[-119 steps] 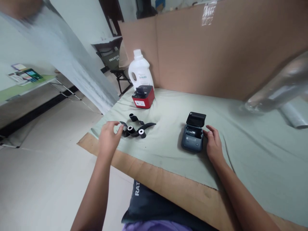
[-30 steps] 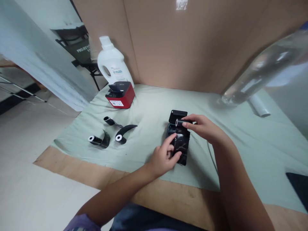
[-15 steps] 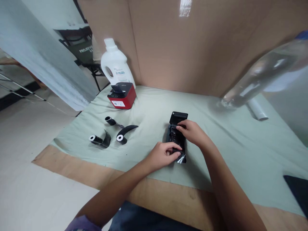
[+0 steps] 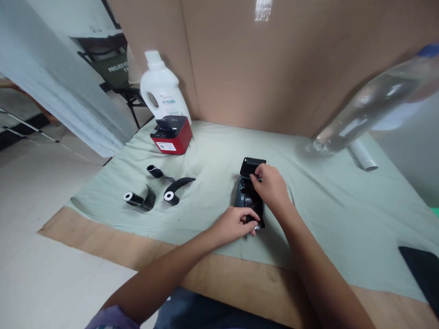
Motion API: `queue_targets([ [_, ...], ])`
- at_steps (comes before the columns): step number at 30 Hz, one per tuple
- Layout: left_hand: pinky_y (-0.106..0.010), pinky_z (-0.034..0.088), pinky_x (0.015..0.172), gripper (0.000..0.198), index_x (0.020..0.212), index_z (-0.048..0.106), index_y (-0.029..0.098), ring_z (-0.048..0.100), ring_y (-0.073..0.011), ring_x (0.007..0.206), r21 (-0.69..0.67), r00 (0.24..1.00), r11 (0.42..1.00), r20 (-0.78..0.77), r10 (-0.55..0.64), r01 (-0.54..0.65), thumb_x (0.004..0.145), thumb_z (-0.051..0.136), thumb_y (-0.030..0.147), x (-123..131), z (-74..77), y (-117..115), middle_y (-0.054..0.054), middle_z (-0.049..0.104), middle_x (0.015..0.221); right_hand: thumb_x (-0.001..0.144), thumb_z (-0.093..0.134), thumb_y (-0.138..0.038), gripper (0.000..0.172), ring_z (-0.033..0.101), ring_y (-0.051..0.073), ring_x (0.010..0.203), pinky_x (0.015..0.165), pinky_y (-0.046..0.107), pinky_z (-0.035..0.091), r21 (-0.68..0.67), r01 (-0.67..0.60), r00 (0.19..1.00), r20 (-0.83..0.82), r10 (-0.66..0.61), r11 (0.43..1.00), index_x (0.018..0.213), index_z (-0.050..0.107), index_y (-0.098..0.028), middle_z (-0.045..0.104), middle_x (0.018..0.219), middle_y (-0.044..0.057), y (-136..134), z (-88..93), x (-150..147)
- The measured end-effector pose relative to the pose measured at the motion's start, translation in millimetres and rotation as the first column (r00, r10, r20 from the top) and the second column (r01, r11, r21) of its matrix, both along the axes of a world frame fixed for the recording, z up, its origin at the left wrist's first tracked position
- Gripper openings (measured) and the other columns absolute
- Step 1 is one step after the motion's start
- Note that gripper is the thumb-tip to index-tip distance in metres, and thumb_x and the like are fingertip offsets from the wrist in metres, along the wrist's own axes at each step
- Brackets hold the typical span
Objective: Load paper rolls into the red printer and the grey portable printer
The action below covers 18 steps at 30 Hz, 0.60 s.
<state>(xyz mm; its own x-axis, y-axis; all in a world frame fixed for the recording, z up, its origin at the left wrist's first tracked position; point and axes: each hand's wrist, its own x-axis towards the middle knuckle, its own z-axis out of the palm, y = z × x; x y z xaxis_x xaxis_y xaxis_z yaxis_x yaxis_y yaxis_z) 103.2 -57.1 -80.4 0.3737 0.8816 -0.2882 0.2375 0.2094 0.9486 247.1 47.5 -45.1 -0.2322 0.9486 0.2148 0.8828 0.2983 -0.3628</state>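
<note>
A small dark portable printer (image 4: 241, 194) lies on the cloth with its black lid (image 4: 247, 165) flipped back at the far end. Shiny black strip material shows in its bay, and a glossy strip end (image 4: 262, 225) sticks out at the near side. My left hand (image 4: 237, 224) is closed at that near end, thumb and fingers pinching the strip. At the lid's lower right edge, my right hand (image 4: 270, 183) has its thumb and fingertips bent together; the hand partly hides the lid and the bay.
Black rolls with white cores (image 4: 169, 196), partly unwound, lie to the left. Behind them stand a red and black printer (image 4: 178, 139) and a white jug (image 4: 163, 87). On the right are a clear bottle (image 4: 363, 109), a grey tube (image 4: 364, 157) and a dark flat object (image 4: 420, 269).
My right hand has moved from the strip in the bay up to the lid's edge. My left hand stays at the near end. The view has shifted slightly.
</note>
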Motion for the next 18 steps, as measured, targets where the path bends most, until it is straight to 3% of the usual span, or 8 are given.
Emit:
queue_targets([
  [3, -0.024, 0.046, 0.064, 0.023, 0.105, 0.073, 0.017, 0.07, -0.0161, 0.071, -0.011, 0.996, 0.996, -0.026, -0.086, 0.086, 0.09, 0.063, 0.03, -7.3, 4.6, 3.3, -0.005, 0.078, 0.078, 0.099, 0.046, -0.029, 0.037, 0.051, 0.034, 0.115, 0.097, 0.046, 0.043, 0.153, 0.061, 0.995, -0.084, -0.049, 0.986, 0.13, 0.055, -0.011, 0.058, 0.128, 0.021, 7.3, 0.4, 3.7],
  [5, -0.025, 0.048, 0.069, 0.02, 0.105, 0.072, 0.017, 0.072, -0.0168, 0.078, -0.041, 0.986, 0.986, -0.004, -0.164, 0.164, 0.09, 0.063, 0.028, -13.8, 7.3, 6.6, -0.005, 0.078, 0.081, 0.1, 0.043, -0.028, 0.044, 0.046, 0.035, 0.122, 0.103, 0.049, 0.039, 0.168, -0.013, 0.996, -0.084, 0.028, 0.986, 0.141, 0.048, -0.011, 0.053, 0.14, 0.021, 14.7, -0.2, 8.0],
  [8, -0.026, 0.051, 0.078, 0.021, 0.107, 0.071, 0.018, 0.073, -0.0175, 0.085, -0.073, 0.968, 0.965, 0.011, -0.252, 0.252, 0.089, 0.064, 0.025, -22.9, 10.3, 11.3, -0.005, 0.079, 0.085, 0.1, 0.041, -0.026, 0.035, 0.052, 0.033, 0.114, 0.1, 0.046, 0.042, 0.074, -0.165, 0.977, -0.123, 0.173, 0.984, 0.13, 0.057, -0.017, 0.063, 0.124, 0.016, 22.0, 4.9, 15.9],
  [11, -0.027, 0.05, 0.08, 0.021, 0.109, 0.07, 0.018, 0.073, -0.0174, 0.087, -0.076, 0.955, 0.953, -0.021, -0.296, 0.293, 0.089, 0.063, 0.023, -28.3, 12.9, 14.0, -0.005, 0.079, 0.089, 0.095, 0.051, -0.024, 0.019, 0.058, 0.027, 0.099, 0.088, 0.039, 0.047, -0.029, -0.272, 0.95, -0.164, 0.264, 0.962, 0.11, 0.06, -0.02, 0.063, 0.111, 0.011, 17.9, 20.2, 23.7],
  [15, -0.026, 0.048, 0.077, 0.013, 0.099, 0.069, 0.018, 0.072, -0.0163, 0.085, -0.065, 0.944, 0.944, -0.047, -0.327, 0.324, 0.089, 0.061, 0.02, -30.1, 15.6, 15.6, -0.003, 0.079, 0.088, 0.085, 0.058, -0.017, 0.016, 0.057, 0.018, 0.08, 0.074, 0.031, 0.046, -0.258, -0.391, 0.92, -0.089, 0.381, 0.884, 0.101, 0.058, -0.022, 0.058, 0.108, 0.005, 1.5, 40.4, 28.4],
  [18, -0.025, 0.048, 0.076, 0.012, 0.097, 0.069, 0.019, 0.072, -0.0162, 0.085, -0.058, 0.942, 0.944, -0.065, -0.329, 0.326, 0.089, 0.06, 0.021, -30.0, 16.4, 16.1, -0.003, 0.079, 0.088, 0.085, 0.054, -0.011, 0.017, 0.057, 0.015, 0.076, 0.069, 0.03, 0.045, -0.369, -0.398, 0.909, -0.037, 0.414, 0.84, 0.097, 0.06, -0.023, 0.056, 0.112, 0.005, -6.6, 44.2, 25.4],
])
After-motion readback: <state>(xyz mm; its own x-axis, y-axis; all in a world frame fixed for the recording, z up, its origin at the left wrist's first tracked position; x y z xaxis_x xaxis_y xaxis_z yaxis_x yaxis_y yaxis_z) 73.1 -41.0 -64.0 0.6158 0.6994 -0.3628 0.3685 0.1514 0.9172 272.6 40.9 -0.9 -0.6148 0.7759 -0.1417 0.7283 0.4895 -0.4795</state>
